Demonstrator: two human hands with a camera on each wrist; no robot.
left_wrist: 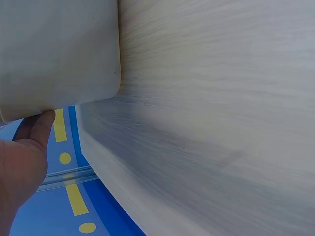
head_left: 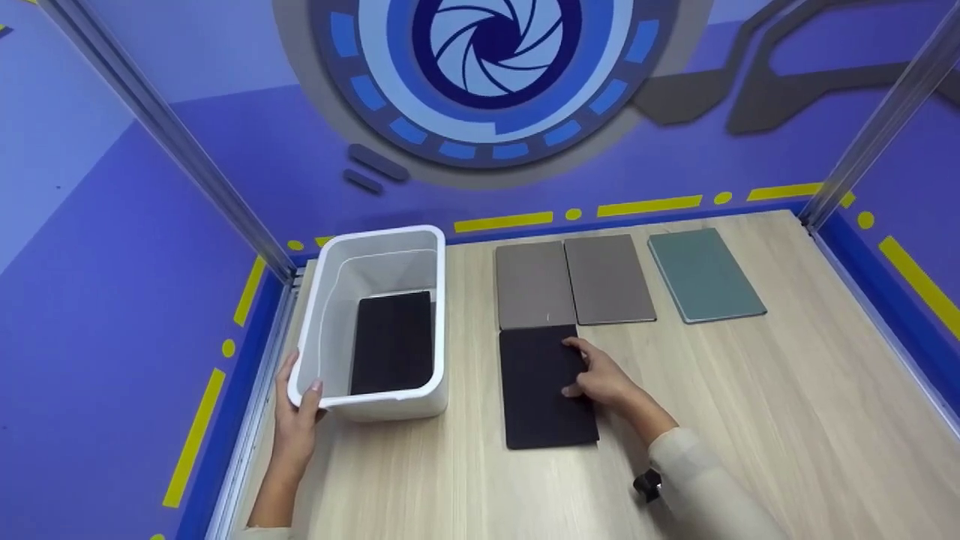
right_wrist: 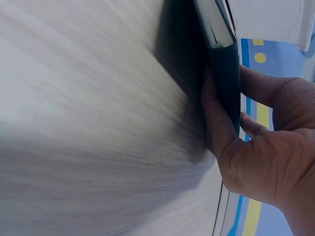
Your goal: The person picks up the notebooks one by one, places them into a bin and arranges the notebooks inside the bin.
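My left hand (head_left: 296, 409) grips the near left corner of a white plastic bin (head_left: 441, 337), thumb at the rim and fingers along the outside wall. Inside the bin lies a black notebook (head_left: 392, 341). A second black notebook (head_left: 536, 397) is on the table to the right of the bin, and my right hand (head_left: 600, 379) holds it by its right edge. The right wrist view shows this notebook (right_wrist: 225, 88) between the fingers and thumb, tilted up from the table on that side, with its pale page edges visible.
Two grey-brown notebooks (head_left: 532, 285) lie side by side behind the held one. A green notebook (head_left: 706, 276) lies farther right. Blue printed walls (head_left: 600, 165) border the wooden table (head_left: 750, 420). A small black object (head_left: 646, 485) shows at the right sleeve.
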